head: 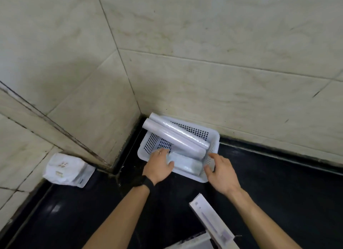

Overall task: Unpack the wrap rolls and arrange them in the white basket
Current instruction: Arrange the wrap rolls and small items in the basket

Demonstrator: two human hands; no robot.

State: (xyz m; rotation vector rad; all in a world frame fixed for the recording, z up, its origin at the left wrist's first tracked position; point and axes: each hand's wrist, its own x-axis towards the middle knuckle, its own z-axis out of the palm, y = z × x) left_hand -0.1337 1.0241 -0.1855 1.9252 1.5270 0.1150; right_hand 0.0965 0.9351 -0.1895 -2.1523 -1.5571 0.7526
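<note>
The left hand (159, 165) grips the third roll (185, 165) at the near side of the basket (213, 137). I'd press it flat, parallel to the two rolls (178, 137) lying inside. The right hand (220, 170), spread and empty, could steady the rim. All this sits on a black counter (278, 183) in a tiled corner.

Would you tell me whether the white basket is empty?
No, two long rolls lie in the white basket, and the left hand holds a third roll.
</note>
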